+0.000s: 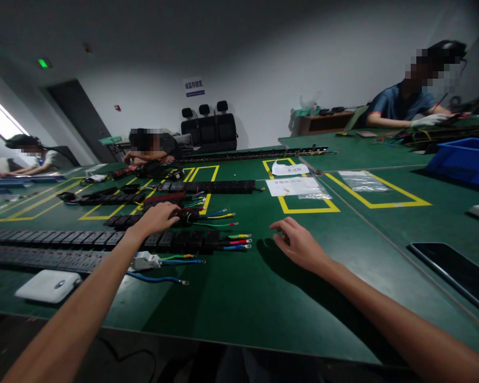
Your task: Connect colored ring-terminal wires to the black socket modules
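My left hand [158, 218] reaches over a short black socket strip [122, 220], its fingers slightly bent and a little apart; whether they touch the strip cannot be made out. Blue, yellow and green wires with metal ring ends stick out to the right of it. Nearer me lies a long black socket strip [183, 240] with green-yellow, red and blue wire ends [237, 243]. A grey socket strip [75, 259] lies in front, with a white connector [146, 260] at its right end. My right hand [297, 242] hovers above the green table [231, 303], open, fingers loosely curved, holding nothing.
A white box-shaped device [48, 286] sits at the near left, a dark phone [455, 271] at the right. Paper sheets [289, 186], plastic bags [363, 181] and a blue bin [467, 162] lie farther back. Several people sit around the tables.
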Available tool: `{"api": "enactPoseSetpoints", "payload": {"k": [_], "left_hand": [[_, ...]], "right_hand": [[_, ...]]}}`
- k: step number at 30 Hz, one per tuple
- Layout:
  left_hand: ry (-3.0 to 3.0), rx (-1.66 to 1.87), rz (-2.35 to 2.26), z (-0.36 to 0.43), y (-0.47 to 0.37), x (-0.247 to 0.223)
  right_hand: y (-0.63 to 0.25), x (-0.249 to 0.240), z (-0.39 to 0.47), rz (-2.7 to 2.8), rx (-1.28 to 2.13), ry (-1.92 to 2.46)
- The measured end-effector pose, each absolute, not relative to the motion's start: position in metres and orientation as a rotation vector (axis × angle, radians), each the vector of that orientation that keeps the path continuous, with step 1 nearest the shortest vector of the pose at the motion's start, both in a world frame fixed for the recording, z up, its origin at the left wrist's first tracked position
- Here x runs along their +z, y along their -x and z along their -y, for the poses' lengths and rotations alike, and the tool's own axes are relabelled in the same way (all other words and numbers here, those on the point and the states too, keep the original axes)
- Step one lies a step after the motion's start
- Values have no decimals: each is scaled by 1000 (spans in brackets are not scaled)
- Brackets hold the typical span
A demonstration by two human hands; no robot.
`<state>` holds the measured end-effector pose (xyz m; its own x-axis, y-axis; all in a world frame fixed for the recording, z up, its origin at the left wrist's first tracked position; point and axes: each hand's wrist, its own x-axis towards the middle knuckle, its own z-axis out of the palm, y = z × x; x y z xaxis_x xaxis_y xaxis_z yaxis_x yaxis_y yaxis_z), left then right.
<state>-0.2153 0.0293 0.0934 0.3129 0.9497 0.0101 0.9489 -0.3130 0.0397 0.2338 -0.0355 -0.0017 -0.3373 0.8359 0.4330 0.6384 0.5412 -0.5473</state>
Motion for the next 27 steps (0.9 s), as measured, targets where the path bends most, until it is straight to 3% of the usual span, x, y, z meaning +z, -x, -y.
{"api": "enactPoseSetpoints", "payload": {"k": [7, 17, 27], "left_hand": [[-2667, 256, -1429, 23, 135, 68], [-2735, 152, -1613, 32, 86, 46], [-2851, 258, -1420, 21, 58, 46]], "right_hand": [[-232, -3, 39, 2198, 405, 1190], [-225, 0, 47, 2396, 414, 1106], [-217, 2, 58, 2484, 347, 1000]]}}
